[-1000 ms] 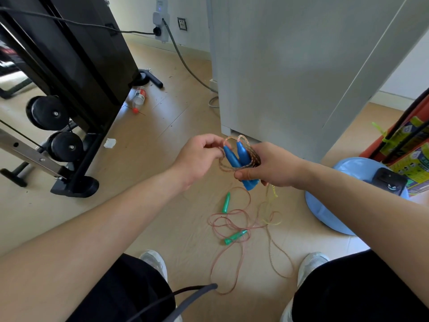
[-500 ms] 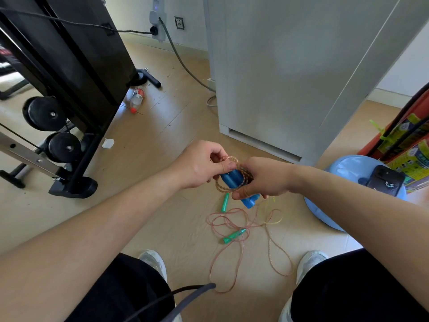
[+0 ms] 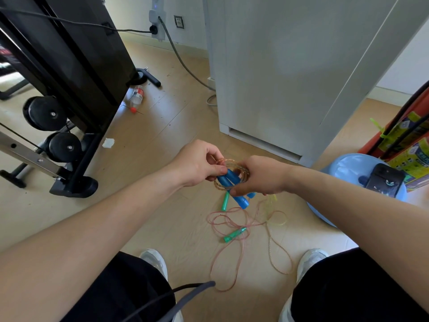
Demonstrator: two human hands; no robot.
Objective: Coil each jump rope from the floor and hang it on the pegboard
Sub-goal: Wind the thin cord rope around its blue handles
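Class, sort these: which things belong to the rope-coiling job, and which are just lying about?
Job: blue-handled rope, coiled, gripped by left hand and right hand; green-handled rope loose on the floor.
Lying about: bottle, white scrap, blue basin, grey cable.

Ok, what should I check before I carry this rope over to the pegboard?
1. Blue handles together in the right hand: ok.
2. Left hand pinching the coil: ok.
3. No tail hanging loose: cannot tell; a yellow cord lies right below.
4. Green-handled rope coiled: not ok, it lies loose on the floor.
5. Pegboard in view: not ok.
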